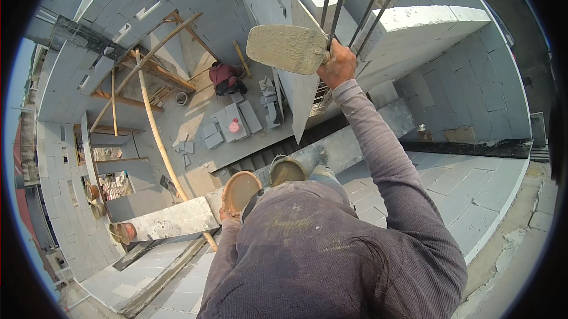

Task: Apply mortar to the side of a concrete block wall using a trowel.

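In my right hand [337,65] is a mortar-coated trowel [283,48], its wide blade raised beside several upright steel bars [378,14] at a pale block wall [414,35]; my fingers are closed round its handle. A thin pale board [300,115] stands just under the blade. My left hand [229,213] grips a terracotta-coloured bowl [242,192] with wet grey mortar in it, low in front of me. Next to it a bucket [287,172] of grey mortar rests on a concrete-smeared plank [316,153] by my legs.
Below, a person in maroon [225,77] bends near stacked grey blocks [248,116] with a red object [234,126]. Bamboo poles [157,129] cross the left. Another plank [174,218] holds an orange bucket [125,233]. A dark stair opening [290,147] drops away below me.
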Available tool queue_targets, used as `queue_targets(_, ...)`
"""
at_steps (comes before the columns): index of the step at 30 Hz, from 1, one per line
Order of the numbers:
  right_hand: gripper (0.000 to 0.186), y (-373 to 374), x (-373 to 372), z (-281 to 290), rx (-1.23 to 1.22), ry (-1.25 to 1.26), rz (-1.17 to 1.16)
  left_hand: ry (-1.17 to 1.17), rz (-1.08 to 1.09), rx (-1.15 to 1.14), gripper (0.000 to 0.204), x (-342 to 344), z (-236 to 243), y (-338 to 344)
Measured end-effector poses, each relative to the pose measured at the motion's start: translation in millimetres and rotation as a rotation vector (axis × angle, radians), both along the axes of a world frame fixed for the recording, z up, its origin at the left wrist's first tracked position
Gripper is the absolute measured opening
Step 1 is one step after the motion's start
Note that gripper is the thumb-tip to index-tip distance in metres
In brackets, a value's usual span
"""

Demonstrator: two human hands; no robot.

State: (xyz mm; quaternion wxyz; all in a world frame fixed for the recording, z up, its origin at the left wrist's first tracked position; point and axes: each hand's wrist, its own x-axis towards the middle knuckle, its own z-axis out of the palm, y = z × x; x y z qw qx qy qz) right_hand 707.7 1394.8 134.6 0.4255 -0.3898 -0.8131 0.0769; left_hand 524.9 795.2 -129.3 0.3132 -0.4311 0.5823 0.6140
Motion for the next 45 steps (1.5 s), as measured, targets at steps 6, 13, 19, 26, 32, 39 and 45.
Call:
queue_targets(6,0.022,0.6,1.5,-0.2,0.002,0.000,0.016,0.013,0.042,-0.033,0.031,4.7,17.8,7.6)
queue_targets(13,0.021,-0.7,0.9,1.4,-0.003,0.012,0.019,0.060,-0.001,0.001,0.032,11.5,29.8,10.2)
queue_targets(19,0.021,0.6,1.4,-0.2,0.004,0.009,0.025,0.002,0.053,-0.030,0.033,5.4,11.4,0.9)
queue_targets(26,0.031,3.6,1.0,-6.7,0.013,-0.003,-0.006,0.019,0.026,0.052,0.032,-0.7,-6.2,-7.7)
queue_targets(32,0.030,3.5,1.5,-4.7,0.000,-0.028,-0.006,-0.013,0.009,0.066,0.031,1.5,-0.4,-4.9)
queue_targets(39,0.026,0.0,1.6,0.6,-0.012,-0.015,0.001,0.005,0.013,-0.039,0.029,-1.5,1.6,-0.3)
queue_targets(45,0.030,-0.1,1.4,2.2,-0.018,-0.001,0.016,-0.058,-0.025,0.016,0.027,-5.0,4.9,1.4)
